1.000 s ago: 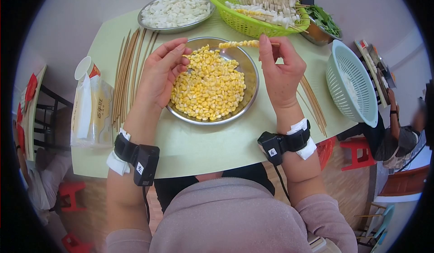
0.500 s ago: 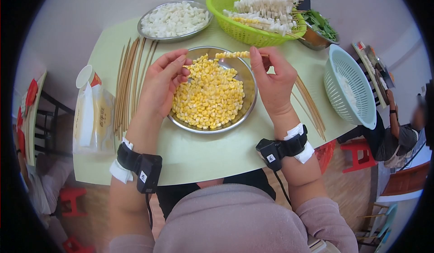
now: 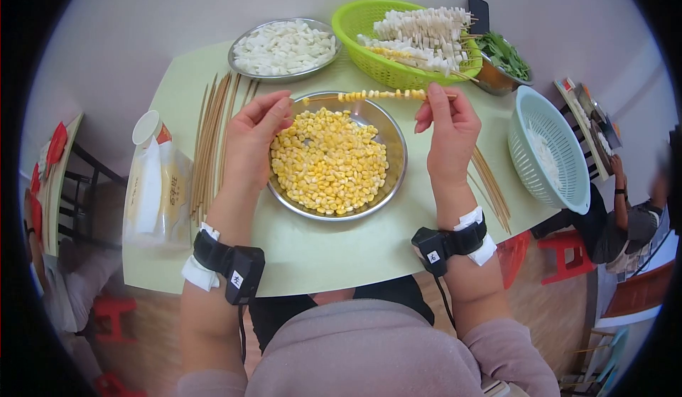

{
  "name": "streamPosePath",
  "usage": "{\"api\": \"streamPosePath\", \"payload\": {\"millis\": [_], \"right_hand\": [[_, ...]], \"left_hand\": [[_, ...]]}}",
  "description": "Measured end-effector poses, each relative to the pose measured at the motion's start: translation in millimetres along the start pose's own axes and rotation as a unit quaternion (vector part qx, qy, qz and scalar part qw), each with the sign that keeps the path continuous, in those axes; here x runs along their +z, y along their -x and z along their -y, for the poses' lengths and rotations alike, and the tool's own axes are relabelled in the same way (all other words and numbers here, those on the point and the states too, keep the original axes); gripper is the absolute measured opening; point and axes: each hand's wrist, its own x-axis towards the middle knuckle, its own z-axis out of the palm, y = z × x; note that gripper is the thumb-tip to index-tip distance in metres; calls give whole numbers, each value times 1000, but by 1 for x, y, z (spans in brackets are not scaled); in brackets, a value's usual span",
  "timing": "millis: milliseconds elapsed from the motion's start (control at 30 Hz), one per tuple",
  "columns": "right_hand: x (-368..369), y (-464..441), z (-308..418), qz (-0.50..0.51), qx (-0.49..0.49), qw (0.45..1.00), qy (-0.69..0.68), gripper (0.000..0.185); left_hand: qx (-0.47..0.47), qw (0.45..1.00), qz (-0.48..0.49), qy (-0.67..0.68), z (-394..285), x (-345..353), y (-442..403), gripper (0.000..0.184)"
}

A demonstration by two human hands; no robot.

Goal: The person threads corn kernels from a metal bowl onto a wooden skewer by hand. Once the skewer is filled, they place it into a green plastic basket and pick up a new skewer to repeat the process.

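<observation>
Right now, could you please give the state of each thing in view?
Thin wooden skewer, partly threaded with corn
Round metal bowl, holding yellow kernels
Shallow metal dish, heaped with white pieces
Green plastic basket, holding loaded skewers
Pale blue plastic basket, holding white bits
Clear tissue packet, open, tissue protruding
White paper cup, lidless

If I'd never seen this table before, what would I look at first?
Probably the heap of yellow corn in the round metal bowl, in the middle. Above it, a thin skewer threaded with corn stretches between the left hand and right hand. Farther back, a lime-green basket holds skewers of white pieces.
</observation>
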Motion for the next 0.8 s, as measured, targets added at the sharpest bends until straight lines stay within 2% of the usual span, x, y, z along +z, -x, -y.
{"api": "streamPosePath", "payload": {"millis": [267, 800], "right_hand": [[-4, -6, -1, -29, 62, 993, -100, 19], [-2, -1, 0, 11, 132, 985, -110, 26]], "left_hand": [[2, 997, 43, 63, -2, 1, 2, 20], [31, 996, 25, 77, -4, -1, -2, 16]]}}
